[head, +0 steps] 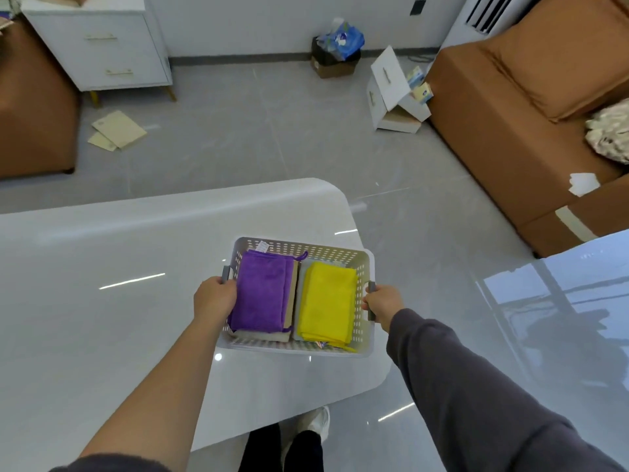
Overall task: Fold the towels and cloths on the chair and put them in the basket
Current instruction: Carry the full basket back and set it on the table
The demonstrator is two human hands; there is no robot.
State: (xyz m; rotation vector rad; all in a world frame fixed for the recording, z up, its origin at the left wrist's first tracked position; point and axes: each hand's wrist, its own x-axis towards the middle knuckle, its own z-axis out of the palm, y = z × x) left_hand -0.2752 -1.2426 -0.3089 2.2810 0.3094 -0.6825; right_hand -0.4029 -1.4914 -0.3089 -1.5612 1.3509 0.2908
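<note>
Gripping the basket at both sides, the person holds it at the near right corner of the white table; whether it rests on the top or hangs just above it cannot be told. The left hand has its fingers curled over the left rim by the grey handle, and the right hand is closed round the grey handle on the right wall. Inside lie 2 stacks side by side: a folded purple cloth on the left, on top of a beige towel, and a folded yellow cloth on the right, over a paler one. Far right stands a brown armchair with a crumpled patterned cloth on its seat. Far left is a white cabinet with 2 drawers, and 2 tan envelopes lie on the floor near it
</note>
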